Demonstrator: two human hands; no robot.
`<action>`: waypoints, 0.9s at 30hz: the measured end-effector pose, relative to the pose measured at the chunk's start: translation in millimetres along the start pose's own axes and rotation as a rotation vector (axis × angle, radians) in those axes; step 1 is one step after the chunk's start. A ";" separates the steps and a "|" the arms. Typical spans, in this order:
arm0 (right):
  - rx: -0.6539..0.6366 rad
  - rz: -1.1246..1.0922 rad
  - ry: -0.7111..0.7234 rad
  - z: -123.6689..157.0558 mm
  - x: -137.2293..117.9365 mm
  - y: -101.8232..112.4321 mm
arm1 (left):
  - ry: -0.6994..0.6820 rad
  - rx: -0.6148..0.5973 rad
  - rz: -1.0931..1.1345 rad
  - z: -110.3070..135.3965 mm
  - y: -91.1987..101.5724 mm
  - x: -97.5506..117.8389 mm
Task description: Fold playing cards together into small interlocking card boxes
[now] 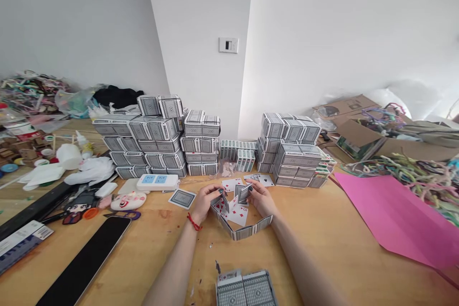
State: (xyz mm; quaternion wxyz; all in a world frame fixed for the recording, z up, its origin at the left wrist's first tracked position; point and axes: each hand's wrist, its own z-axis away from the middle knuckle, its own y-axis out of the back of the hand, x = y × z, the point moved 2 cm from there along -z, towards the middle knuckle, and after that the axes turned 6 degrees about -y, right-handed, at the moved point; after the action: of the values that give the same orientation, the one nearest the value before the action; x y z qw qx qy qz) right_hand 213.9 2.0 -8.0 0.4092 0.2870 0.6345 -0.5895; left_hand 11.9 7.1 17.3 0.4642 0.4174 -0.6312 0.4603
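My left hand (205, 203), with dark nail polish and a red string bracelet (194, 222) on the wrist, is closed on a folded playing card (226, 203). My right hand (262, 199) pinches another folded playing card (244, 193), its patterned back showing. Whether these two pieces are joined cannot be made out. Below them, a bent strip of folded cards (247, 232) stands on edge in a V, open away from me. Loose face-up cards (238, 215) with red diamonds lie inside it. Nearest me sits a block of folded cards (247, 289), partly cut off.
Tall stacks of card blocks (158, 129) stand back left, others (299, 155) back right. A power strip (158, 182), a face-down card (182, 198) and a dark phone-like slab (88, 260) lie left. Pink paper (394, 220) and a cardboard box (362, 136) are right.
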 end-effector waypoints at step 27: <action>-0.062 0.082 -0.033 -0.5 1.4 -1.8 | 0.032 0.030 0.073 0.6 -0.8 0.6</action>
State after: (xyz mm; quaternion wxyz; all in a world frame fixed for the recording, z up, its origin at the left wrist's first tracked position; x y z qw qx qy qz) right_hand 211.6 2.1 -8.3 0.4522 0.2900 0.6333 -0.5571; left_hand 12.4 6.3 17.9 0.4508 0.3934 -0.6318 0.4928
